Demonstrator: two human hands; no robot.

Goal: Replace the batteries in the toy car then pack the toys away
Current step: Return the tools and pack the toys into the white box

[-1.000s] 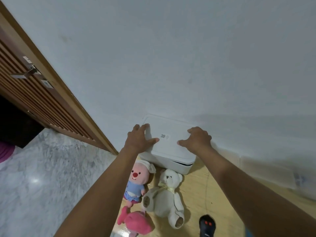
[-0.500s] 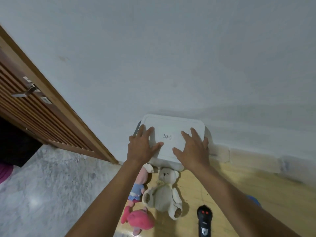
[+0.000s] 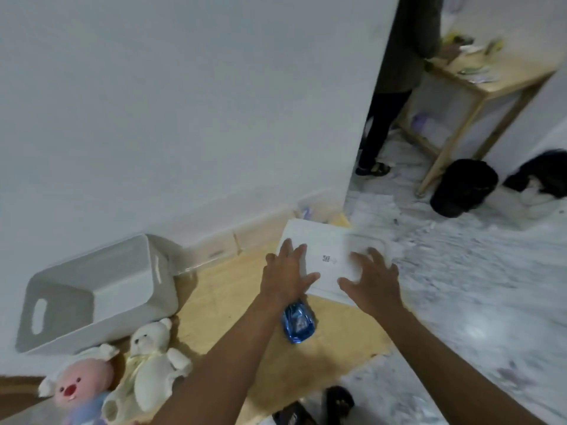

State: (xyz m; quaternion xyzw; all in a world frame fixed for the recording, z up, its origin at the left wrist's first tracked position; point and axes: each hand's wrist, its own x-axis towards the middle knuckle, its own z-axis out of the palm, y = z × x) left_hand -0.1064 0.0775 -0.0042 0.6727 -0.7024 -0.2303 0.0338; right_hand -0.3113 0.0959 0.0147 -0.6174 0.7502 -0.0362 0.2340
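**Pressing two flat hands on a white lid, toy car just below**

The left hand [image 3: 285, 276] and the right hand [image 3: 372, 282] lie apart on top of a white plastic lid [image 3: 326, 246]. Both have their fingers straight and spread and grip nothing. The left thumb points inward across the lid's near edge. The right hand is motion-blurred at the fingertips. Between the hands the lid carries a small square QR-code label [image 3: 325, 258] with a faint grey mark beside it, and no lettering can be read. Whether the lid rests on the floor or hangs just above it cannot be told.

Just below the left wrist, a shiny blue toy car [image 3: 297, 322] lies on a pale yellow wood-look mat [image 3: 233, 302]. At the bottom edge a dark object [image 3: 339, 400] lies on the floor, too blurred to name.

To the left, an open white storage bin [image 3: 122, 289] with a slot handle stands against the white wall. Touching its near side is a white teddy bear [image 3: 153, 354], and beside that is a pink plush doll [image 3: 79, 386] in a white cap.

Grey marble floor [image 3: 460, 302] spreads to the right. Far back, another person [image 3: 395, 72] stands at a wooden table [image 3: 497, 78], with a black waste bin [image 3: 463, 188] near its leg.
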